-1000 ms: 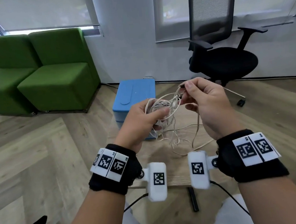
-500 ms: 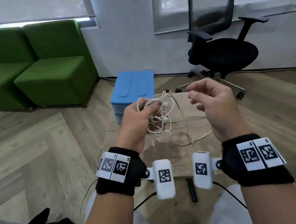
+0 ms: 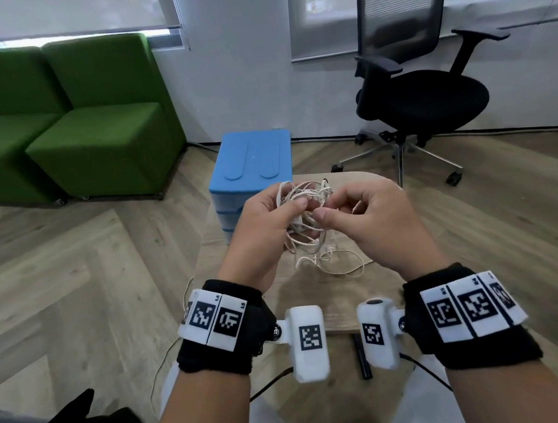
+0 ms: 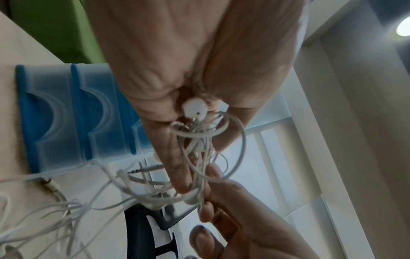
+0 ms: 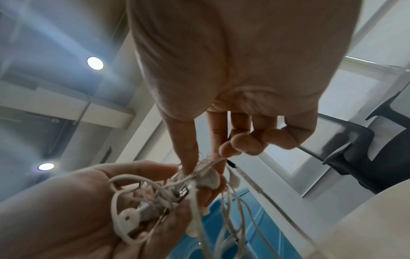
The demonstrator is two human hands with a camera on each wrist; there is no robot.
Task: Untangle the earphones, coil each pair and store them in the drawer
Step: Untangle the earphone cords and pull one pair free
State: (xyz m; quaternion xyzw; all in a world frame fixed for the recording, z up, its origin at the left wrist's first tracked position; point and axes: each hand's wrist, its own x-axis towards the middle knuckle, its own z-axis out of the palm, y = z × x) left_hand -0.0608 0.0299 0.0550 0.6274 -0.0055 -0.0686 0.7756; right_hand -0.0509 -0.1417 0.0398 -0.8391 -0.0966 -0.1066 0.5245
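Observation:
A tangle of white earphones hangs above the small wooden table, its loose loops trailing onto the tabletop. My left hand grips the bundle, with an earbud tucked in its palm. From the right, my right hand reaches into the tangle. Its thumb and forefinger pinch a cord there. The blue drawer unit stands on the floor just beyond the table, its drawers closed. Its translucent fronts show in the left wrist view.
A black office chair stands behind the table to the right, and two green seats are at the back left. A black pen-like stick lies near the table's front edge. A thin cord hangs off the table's left side.
My right hand, which had let go and drawn away to the right, has come back and pinches the tangle again. The left hand has kept its hold of the bundle.

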